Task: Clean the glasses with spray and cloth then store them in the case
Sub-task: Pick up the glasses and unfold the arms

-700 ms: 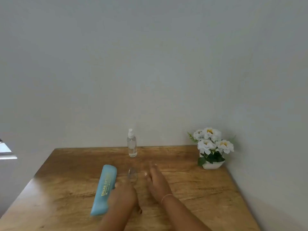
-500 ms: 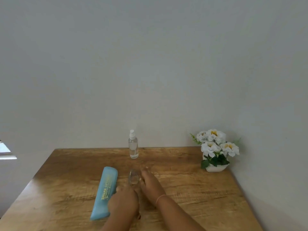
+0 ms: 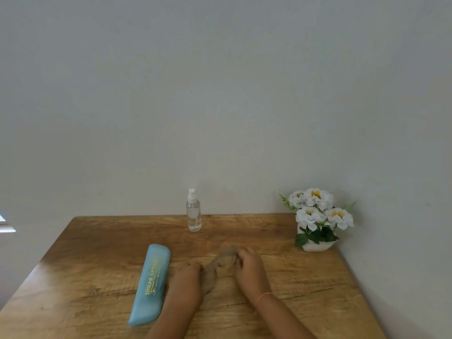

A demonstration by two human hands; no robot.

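Observation:
The glasses (image 3: 218, 264), with clear lenses and a thin frame, are blurred and lie slanted low over the wooden table (image 3: 97, 253), between my two hands. My left hand (image 3: 187, 281) grips their near end. My right hand (image 3: 252, 267) pinches their far end. The light blue glasses case (image 3: 150, 283) with yellow lettering lies closed just left of my left hand. The clear spray bottle (image 3: 194, 212) with a white nozzle stands upright at the table's back edge, well beyond my hands. I see no cloth.
A white pot of white flowers (image 3: 315, 223) stands at the back right corner, against the wall. Bare wood stretches left of the case and right of my right arm. A plain wall rises right behind the table.
My right hand has closed on the glasses and shifted right. The glasses now stretch slanted between both hands, where earlier one lens stood upright. The view has tipped down slightly.

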